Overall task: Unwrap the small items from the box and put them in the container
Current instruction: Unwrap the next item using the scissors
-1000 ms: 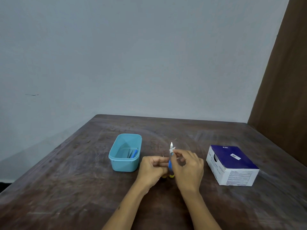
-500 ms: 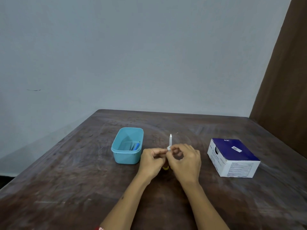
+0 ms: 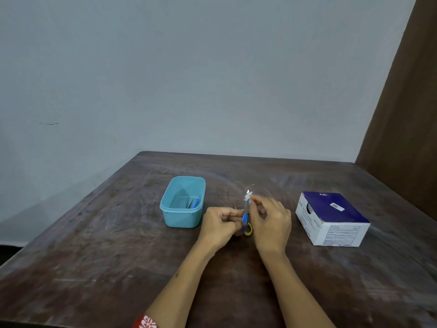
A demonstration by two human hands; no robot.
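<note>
Both hands meet above the desk (image 3: 118, 233). The left hand (image 3: 218, 224) pinches the lower, blue end of one small item (image 3: 246, 215); the right hand (image 3: 272, 222) pinches its white wrapper (image 3: 247, 197), now peeled higher than half a second ago. One teal container (image 3: 183, 216) sits left, holding a few blue pieces. One box (image 3: 331, 218) sits right.

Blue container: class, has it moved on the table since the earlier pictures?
No. The blue container keeps the same gap to the box on the table; only the camera shifted.
</note>
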